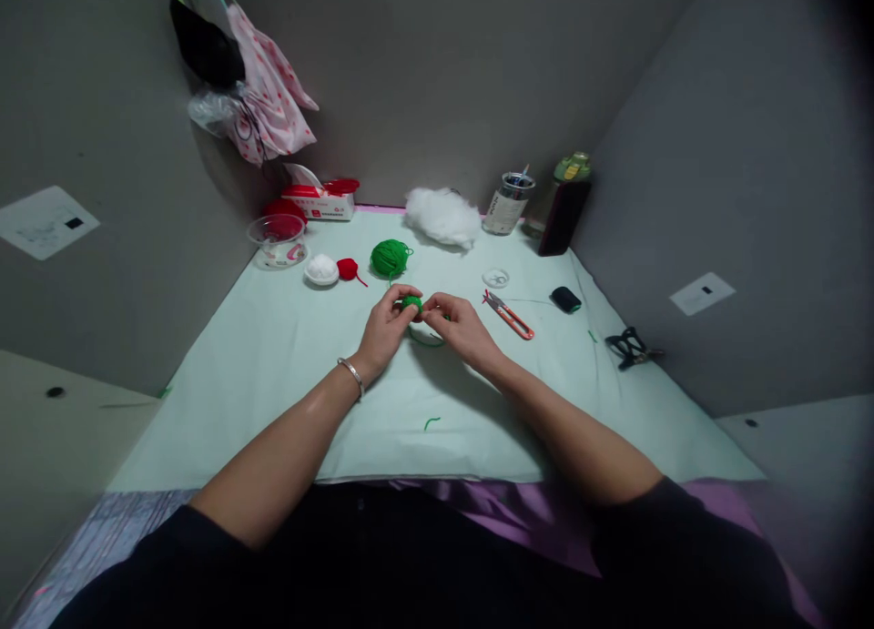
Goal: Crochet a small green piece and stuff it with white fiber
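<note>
My left hand (386, 327) is closed round a small green yarn piece (411, 303) above the middle of the table. Pressed together at its right side are the fingertips of my right hand (459, 323); what they pinch is too small to make out. A loose green strand (427, 342) hangs below the hands. Just behind them lies a green yarn ball (390, 258). Orange-handled thread snips (511, 317) rest to the right of my right hand.
White stuffing (443, 218), a tin of tools (509, 204) and a dark phone (564, 218) stand along the back. White yarn (321, 269), red yarn (348, 269) and a clear tub (279, 242) are at left. A black claw clip (632, 348) lies right.
</note>
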A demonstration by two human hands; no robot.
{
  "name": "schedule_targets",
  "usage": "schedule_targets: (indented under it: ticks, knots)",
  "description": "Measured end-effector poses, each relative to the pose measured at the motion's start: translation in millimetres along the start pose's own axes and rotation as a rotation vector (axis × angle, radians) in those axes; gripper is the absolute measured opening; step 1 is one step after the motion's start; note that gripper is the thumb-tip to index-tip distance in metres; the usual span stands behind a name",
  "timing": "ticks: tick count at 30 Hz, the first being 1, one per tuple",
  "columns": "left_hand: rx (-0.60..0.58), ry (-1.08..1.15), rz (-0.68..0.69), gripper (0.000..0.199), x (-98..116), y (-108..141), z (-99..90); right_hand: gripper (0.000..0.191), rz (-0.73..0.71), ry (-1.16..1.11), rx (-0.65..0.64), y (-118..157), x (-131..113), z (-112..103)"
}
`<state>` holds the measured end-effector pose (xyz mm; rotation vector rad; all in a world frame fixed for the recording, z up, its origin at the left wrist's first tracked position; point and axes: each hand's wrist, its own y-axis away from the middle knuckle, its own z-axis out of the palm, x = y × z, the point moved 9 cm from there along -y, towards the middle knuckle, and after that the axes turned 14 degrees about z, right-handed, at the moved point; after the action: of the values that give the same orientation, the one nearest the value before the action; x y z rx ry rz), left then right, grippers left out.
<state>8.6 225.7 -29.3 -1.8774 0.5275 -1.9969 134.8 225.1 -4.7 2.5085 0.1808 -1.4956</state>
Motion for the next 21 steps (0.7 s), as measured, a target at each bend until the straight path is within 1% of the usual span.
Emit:
schedule_targets:
  ticks: [2, 4, 6, 8, 12, 16, 21]
  knots:
    - [-0.015, 0.019, 0.0, 0.015, 2.1, 0.9, 2.1, 0.027, 0.007, -0.024, 0.001, -1.1, 0.7, -1.9]
    - [-0.006, 0.017, 0.009, 0.014, 4.5, 0.9, 2.0, 0.027, 0.007, -0.036, 0.0, -0.7, -0.6, -1.9]
    - [0.031, -0.004, 0.026, 0.014, 6.4, 0.1, -0.3, 0.024, 0.0, -0.039, 0.001, 1.7, -3.3, -0.5]
    - [0.073, -0.02, 0.043, 0.02, 6.8, -1.0, -3.0, 0.022, -0.009, -0.042, 0.014, 4.9, -5.6, 1.4]
    - [0.128, 0.023, 0.048, 0.025, 4.1, -2.2, -6.3, 0.021, -0.005, -0.078, 0.035, 6.9, -4.6, 6.5]
    - [0.129, 0.109, 0.037, 0.02, 3.0, -1.7, -6.3, 0.025, 0.004, -0.144, 0.001, 1.0, -0.4, 10.0]
    - [0.107, 0.212, -0.027, 0.022, -2.7, 1.3, 0.3, 0.026, -0.006, -0.154, -0.065, -3.9, 1.8, 9.4]
